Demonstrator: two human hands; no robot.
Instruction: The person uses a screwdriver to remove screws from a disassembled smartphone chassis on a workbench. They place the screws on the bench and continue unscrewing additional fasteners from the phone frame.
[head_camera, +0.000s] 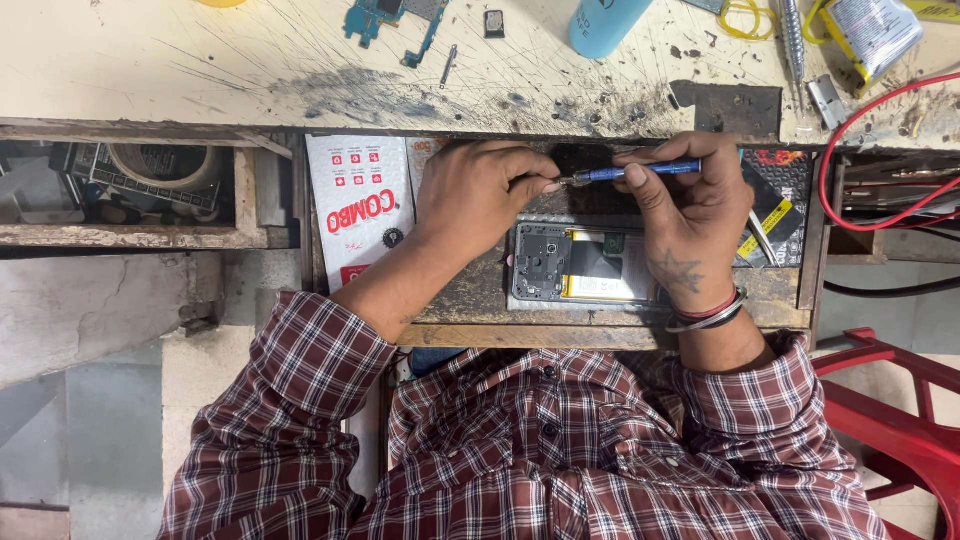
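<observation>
Opened phone (585, 262), back cover already off, lying flat in the open drawer (620, 320) just below the scratched workbench (300, 70), camera module and pale battery laid bare. Above its far edge, one blue-handled screwdriver (640, 172) held level between two hands: right hand (690, 215) clamped round the handle, left hand (480, 195) pinched shut on the metal tip, where some small part may sit, too tiny to tell. By the look of things, dismantling well begun, with the internals apparently still seated in the frame and nothing yet lifted out of it. Counted in view: one phone, one screwdriver in hand, one white-and-red printed packet (360, 205) at the left of the drawer, one dark packet with a yellow stripe (775, 205) at the right, one blue circuit board (395, 20) far left on the bench, one light blue cylinder (605, 22) beside it to the right, one yellow rubber band (742, 18), one red cable (880, 120) looping along the right edge, one roll of tape (165, 170) in the left compartment, one red plastic chair (900, 420) near right.
</observation>
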